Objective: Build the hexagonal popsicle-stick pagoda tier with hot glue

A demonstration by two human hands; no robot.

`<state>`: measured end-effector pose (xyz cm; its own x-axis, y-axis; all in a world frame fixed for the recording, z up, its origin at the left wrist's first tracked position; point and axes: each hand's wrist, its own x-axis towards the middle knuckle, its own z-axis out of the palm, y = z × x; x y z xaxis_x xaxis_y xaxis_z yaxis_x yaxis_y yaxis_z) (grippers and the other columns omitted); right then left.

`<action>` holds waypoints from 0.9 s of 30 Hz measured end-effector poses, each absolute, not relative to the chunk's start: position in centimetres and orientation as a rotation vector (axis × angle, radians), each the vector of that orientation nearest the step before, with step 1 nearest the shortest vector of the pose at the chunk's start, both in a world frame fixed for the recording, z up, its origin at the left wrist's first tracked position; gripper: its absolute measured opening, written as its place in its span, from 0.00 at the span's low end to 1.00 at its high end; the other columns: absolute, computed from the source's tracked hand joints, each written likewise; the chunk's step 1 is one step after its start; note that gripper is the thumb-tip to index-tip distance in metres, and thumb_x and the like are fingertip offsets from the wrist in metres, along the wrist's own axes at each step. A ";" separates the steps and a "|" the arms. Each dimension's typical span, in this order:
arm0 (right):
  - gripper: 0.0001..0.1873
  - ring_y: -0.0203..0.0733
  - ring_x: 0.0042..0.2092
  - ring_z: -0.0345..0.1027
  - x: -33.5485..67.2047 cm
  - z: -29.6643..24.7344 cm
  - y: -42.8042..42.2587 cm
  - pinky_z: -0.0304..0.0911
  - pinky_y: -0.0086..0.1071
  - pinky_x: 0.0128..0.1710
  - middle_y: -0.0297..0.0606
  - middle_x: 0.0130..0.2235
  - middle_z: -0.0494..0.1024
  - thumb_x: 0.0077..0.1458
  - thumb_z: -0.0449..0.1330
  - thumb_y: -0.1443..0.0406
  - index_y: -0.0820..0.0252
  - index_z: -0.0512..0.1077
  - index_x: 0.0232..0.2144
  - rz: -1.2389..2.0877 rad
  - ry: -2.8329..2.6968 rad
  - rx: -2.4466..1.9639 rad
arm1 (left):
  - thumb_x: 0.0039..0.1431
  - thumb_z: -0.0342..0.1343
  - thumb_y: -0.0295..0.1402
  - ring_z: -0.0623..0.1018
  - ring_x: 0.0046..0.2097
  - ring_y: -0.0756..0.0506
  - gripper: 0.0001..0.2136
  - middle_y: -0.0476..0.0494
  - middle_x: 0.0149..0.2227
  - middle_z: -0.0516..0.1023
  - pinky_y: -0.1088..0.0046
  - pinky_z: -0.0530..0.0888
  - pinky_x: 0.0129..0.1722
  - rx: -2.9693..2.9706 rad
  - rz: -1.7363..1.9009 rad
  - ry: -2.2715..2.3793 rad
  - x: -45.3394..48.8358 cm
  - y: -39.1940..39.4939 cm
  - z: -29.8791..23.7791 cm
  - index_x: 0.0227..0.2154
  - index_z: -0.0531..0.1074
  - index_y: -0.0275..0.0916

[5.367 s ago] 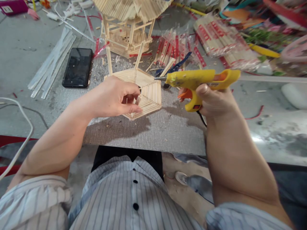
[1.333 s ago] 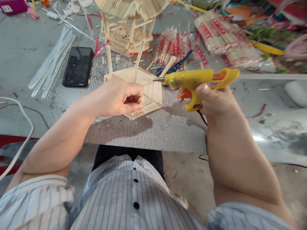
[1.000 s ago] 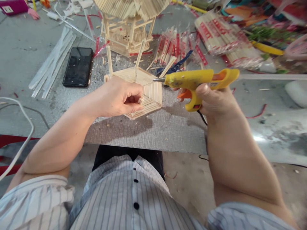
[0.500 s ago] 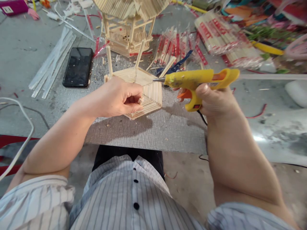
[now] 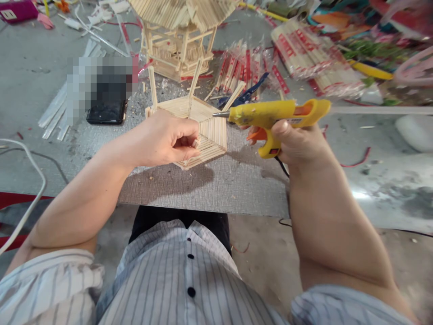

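My left hand (image 5: 165, 137) is closed in a pinch over the near-left part of a hexagonal wooden-stick base (image 5: 213, 135). The pale end of a small wooden stick (image 5: 195, 143) shows between its thumb and fingers; the rest is hidden. Several stick posts, one of them this upright post (image 5: 195, 77), rise from the base's edge. My right hand (image 5: 294, 140) is wrapped round the handle of a yellow glue gun (image 5: 264, 111). The gun's metal nozzle points left, over the right part of the base; whether it touches cannot be told.
Behind the base stands a stick-built pavilion (image 5: 181, 45). A phone (image 5: 106, 110) and clear glue sticks (image 5: 54, 113) lie left, partly pixelated. Blue-handled pliers (image 5: 248, 92), wrapped sticks (image 5: 301, 47) and a pink-rimmed item (image 5: 414, 67) are at the back right. A white cable (image 5: 37, 189) hangs left.
The whole view has shifted slightly to the left. Both hands keep nearly the same pose, the left still pinched and the right still round the glue gun.
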<state>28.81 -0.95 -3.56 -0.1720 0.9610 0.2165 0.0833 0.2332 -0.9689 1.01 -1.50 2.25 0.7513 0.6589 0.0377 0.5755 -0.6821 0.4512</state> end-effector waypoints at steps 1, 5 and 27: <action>0.27 0.40 0.27 0.71 28.8 -3.6 -0.9 0.68 0.36 0.23 0.35 0.29 0.78 0.35 0.69 0.42 0.55 0.76 0.30 1.106 -1.504 -1.027 | 0.59 0.51 0.36 0.70 0.28 0.55 0.11 0.50 0.25 0.72 0.78 0.65 0.32 2.534 0.271 0.938 1.0 -1.5 2.3 0.30 0.72 0.34; 0.26 0.40 0.27 0.71 28.7 -3.6 -0.9 0.67 0.35 0.23 0.34 0.26 0.76 0.36 0.69 0.43 0.55 0.75 0.31 1.109 -1.517 -1.008 | 0.59 0.51 0.36 0.71 0.29 0.54 0.10 0.50 0.26 0.72 0.78 0.65 0.33 2.525 0.291 0.935 1.0 -1.6 2.2 0.30 0.72 0.34; 0.28 0.41 0.27 0.72 28.6 -3.4 -1.0 0.68 0.36 0.23 0.33 0.25 0.75 0.34 0.69 0.42 0.55 0.75 0.31 1.109 -1.517 -1.022 | 0.58 0.51 0.37 0.70 0.27 0.54 0.11 0.50 0.24 0.73 0.79 0.65 0.31 2.526 0.298 0.941 1.0 -1.6 2.2 0.30 0.73 0.35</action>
<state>28.57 -1.00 -3.39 -0.1867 0.9582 0.2167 0.0845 0.2355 -0.9682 0.97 -1.56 2.19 0.7473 0.6625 0.0511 0.5710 -0.6796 0.4604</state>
